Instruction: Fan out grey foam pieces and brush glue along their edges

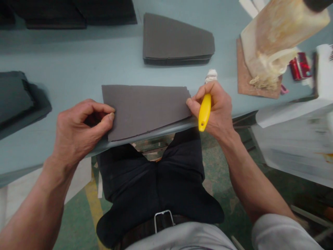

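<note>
A dark grey tapered sheet (pixel 148 109) lies at the front edge of the table, its lower edge reaching the rim. My left hand (pixel 80 126) is closed in a pinch on the sheet's left edge. At the opposite end, my right hand (pixel 217 107) pinches the sheet's right corner between thumb and finger. That same hand also holds a brush (pixel 205 113), its yellow handle pointing down toward me and its whitish head sticking out beyond the knuckles. Farther back on the table sits a stack of similar grey tapered sheets (pixel 178 41).
A stained, yellowish plastic jug (pixel 281 31) stands on a brown board (pixel 243 69) at right, with a red can (pixel 300 66) beside it. Dark stacks lie at left (pixel 18 100) and far left back (pixel 104 12). The blue-green tabletop (pixel 75 66) ends just before my lap.
</note>
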A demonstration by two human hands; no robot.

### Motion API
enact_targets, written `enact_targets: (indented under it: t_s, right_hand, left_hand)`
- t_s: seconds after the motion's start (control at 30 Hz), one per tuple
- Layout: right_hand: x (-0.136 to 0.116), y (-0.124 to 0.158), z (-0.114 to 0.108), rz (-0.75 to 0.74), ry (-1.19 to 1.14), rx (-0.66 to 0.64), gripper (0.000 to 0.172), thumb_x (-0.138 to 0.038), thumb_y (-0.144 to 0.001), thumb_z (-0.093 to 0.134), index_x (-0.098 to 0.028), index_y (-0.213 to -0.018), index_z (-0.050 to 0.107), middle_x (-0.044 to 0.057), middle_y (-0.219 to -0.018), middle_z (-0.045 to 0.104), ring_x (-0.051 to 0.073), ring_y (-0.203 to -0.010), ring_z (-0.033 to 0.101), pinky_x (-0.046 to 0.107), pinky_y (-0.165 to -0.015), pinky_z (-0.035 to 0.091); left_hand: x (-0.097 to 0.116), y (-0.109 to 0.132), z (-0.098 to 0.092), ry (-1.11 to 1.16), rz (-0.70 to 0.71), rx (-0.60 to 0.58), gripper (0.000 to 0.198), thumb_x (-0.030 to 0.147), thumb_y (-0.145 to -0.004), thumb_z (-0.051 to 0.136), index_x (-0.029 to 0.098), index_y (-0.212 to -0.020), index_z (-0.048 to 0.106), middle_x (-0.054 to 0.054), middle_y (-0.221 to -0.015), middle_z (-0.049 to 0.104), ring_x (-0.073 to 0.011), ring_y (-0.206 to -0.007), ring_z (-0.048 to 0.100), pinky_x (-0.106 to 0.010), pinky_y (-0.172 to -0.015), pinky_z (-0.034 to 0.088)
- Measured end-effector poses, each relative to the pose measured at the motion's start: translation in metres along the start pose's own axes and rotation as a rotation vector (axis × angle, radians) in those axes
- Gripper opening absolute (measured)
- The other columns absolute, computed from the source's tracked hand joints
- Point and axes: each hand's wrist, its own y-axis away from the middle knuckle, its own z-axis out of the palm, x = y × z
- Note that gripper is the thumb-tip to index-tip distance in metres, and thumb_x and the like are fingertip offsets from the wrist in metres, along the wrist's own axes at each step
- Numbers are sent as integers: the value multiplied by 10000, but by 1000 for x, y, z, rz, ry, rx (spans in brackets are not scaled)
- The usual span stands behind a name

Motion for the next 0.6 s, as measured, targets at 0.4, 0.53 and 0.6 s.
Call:
enact_targets:
  t_s: [0.4, 0.53, 0.6]
  right_hand:
    - [0, 5, -2, 49, -16, -39, 253, -309, -897, 820, -272, -907, 570, -48, -808, 593, 118, -644, 474, 305, -594, 433]
    - [-3, 3, -1, 68, -88, -65, 238, -305, -909, 780, -268, -907, 545, -60, -794, 582, 109, -627, 470, 299, -596, 410]
    - [-3, 2, -1, 73, -107, -74, 241, -312, -909, 770, -266, -905, 534, -63, -788, 584, 108, -634, 476, 294, -610, 413]
  left_hand:
    - [-4, -1, 1, -37, 36, 24, 227, 392, -911, 719, 193, -955, 819, 12, -814, 745, -101, -652, 573, -249, -628, 433]
    - [-4, 1, 0, -77, 31, 24, 246, 412, -913, 722, 198, -977, 825, 10, -857, 761, -111, -677, 601, -262, -645, 433]
    - [-2, 3, -1, -102, 1, 35, 259, 424, -922, 720, 202, -1000, 827, 17, -890, 766, -111, -701, 608, -266, -672, 435]
